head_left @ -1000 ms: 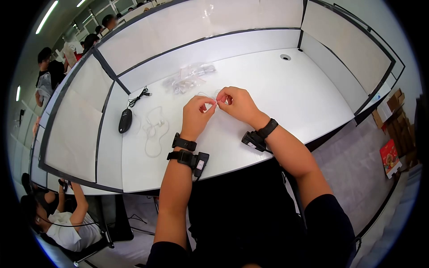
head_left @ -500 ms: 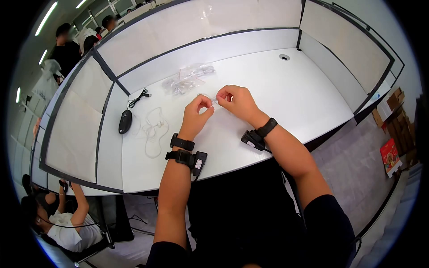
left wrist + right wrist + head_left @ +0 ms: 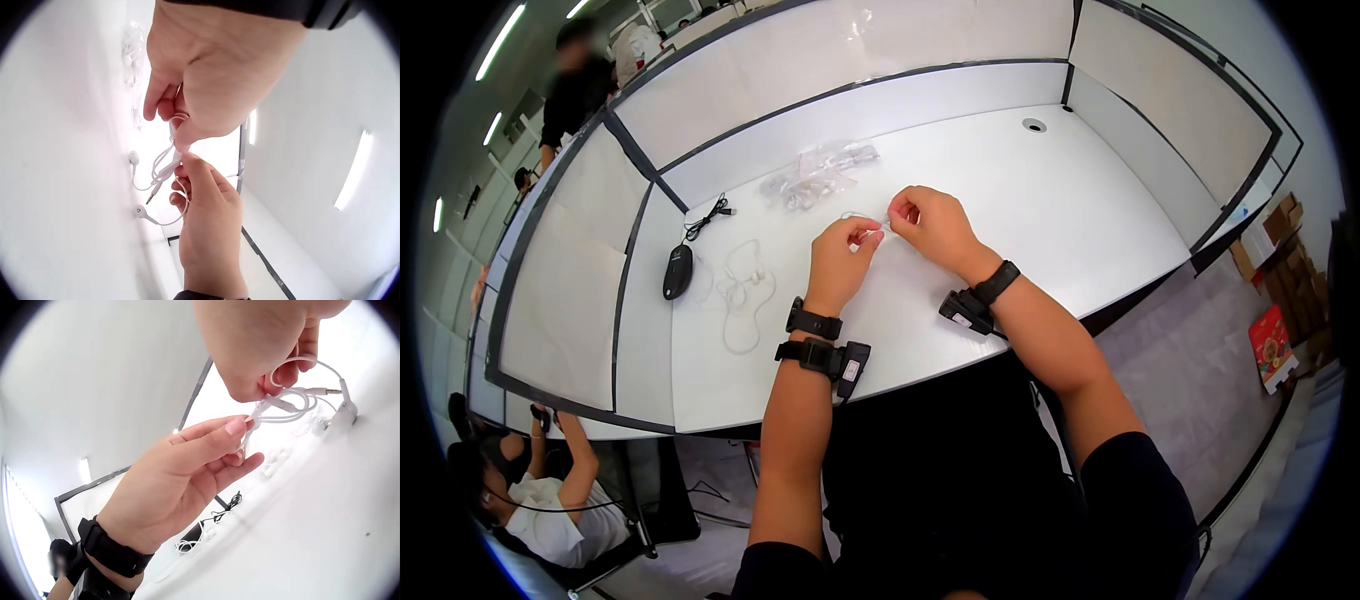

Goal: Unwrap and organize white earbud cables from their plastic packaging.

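Observation:
White wired earphones (image 3: 164,172) hang gathered in loops between my two hands over the desk. My left hand (image 3: 840,262) pinches the looped cord between thumb and index finger. Facing it, the right hand (image 3: 937,232) pinches the same bundle, its fingertips close to the left ones. In the left wrist view two earbuds (image 3: 140,211) dangle from the loops near a slim metal-tipped plug (image 3: 153,192). From the right wrist, the coiled cord (image 3: 303,403) shows under the right fingers, and an earbud (image 3: 345,413) hangs at its side.
On the left of the white desk (image 3: 1040,220) lie a second pair of white earphones (image 3: 758,276) and a black mouse (image 3: 678,272) with its cable bundled. Clear plastic bags (image 3: 805,182) holding white items lie near the back panel. Partition panels (image 3: 870,100) enclose the desk.
My fingertips part slightly half a second ago, then come close together again at the earphone bundle. A person behind the partition has moved to the right.

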A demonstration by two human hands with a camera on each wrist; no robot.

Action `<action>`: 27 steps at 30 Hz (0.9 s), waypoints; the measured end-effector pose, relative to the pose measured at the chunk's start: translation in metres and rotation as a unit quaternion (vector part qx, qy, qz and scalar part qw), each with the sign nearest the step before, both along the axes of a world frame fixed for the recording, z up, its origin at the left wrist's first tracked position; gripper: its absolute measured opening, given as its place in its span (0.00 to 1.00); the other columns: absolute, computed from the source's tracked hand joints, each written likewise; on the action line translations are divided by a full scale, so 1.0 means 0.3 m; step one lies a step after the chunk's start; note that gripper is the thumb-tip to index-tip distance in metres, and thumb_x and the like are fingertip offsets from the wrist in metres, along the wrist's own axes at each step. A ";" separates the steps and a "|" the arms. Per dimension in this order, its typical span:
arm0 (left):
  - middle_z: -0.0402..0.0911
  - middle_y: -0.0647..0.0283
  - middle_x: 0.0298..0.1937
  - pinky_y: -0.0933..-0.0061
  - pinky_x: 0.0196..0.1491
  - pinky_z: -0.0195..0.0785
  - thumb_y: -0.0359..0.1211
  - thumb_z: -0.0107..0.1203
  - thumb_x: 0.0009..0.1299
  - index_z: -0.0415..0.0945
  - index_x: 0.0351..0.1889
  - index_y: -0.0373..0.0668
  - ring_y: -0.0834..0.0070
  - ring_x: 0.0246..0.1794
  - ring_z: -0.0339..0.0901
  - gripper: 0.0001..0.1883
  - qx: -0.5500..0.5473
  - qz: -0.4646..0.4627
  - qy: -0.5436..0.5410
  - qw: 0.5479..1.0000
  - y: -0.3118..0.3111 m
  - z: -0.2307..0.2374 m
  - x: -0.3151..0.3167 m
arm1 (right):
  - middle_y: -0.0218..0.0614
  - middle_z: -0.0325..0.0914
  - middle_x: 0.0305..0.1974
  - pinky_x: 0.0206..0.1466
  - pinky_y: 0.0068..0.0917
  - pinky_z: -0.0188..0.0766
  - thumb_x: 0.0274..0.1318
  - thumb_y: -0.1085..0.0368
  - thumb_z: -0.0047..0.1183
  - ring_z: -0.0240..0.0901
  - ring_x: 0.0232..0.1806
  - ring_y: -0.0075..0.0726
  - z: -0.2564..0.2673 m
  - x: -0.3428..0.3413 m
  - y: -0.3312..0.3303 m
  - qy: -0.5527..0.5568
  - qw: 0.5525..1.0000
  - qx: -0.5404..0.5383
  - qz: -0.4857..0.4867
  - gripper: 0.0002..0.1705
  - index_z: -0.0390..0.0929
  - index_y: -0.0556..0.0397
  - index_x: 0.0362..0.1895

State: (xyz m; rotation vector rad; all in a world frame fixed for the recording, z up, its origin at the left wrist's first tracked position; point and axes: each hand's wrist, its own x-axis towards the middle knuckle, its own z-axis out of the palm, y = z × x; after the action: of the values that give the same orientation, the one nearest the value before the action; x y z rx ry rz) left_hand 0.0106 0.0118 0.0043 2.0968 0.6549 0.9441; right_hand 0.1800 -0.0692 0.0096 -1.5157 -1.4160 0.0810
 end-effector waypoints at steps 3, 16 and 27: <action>0.84 0.67 0.39 0.78 0.47 0.70 0.31 0.60 0.71 0.82 0.44 0.37 0.81 0.39 0.76 0.08 -0.041 -0.036 -0.008 0.998 0.019 0.006 -0.006 | 0.35 0.82 0.30 0.35 0.28 0.76 0.54 0.65 0.60 0.79 0.29 0.33 0.002 0.007 0.004 0.003 1.000 0.001 -0.010 0.06 0.82 0.53 0.33; 0.76 0.48 0.59 0.56 0.76 0.48 0.28 0.45 0.72 0.77 0.38 0.35 0.61 0.66 0.67 0.09 -0.360 -0.278 -0.216 0.864 0.068 0.007 -0.033 | 0.43 0.82 0.33 0.39 0.34 0.76 0.58 0.66 0.55 0.81 0.33 0.41 -0.029 0.049 0.022 0.131 0.990 -0.035 0.027 0.08 0.77 0.57 0.38; 0.66 0.77 0.20 0.79 0.27 0.50 0.42 0.60 0.73 0.85 0.43 0.40 0.86 0.22 0.56 0.14 -0.102 -0.049 0.064 0.992 -0.017 0.034 -0.004 | 0.43 0.81 0.29 0.37 0.38 0.74 0.58 0.66 0.55 0.79 0.32 0.46 -0.009 0.039 0.013 -0.018 0.999 0.010 0.026 0.07 0.76 0.56 0.36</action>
State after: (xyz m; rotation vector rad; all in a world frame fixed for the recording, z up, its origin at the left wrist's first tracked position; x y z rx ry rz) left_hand 0.0095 0.0066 0.0145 1.9985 0.6766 0.6639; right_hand 0.1916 -0.0651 0.0070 -1.4713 -1.4799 0.0716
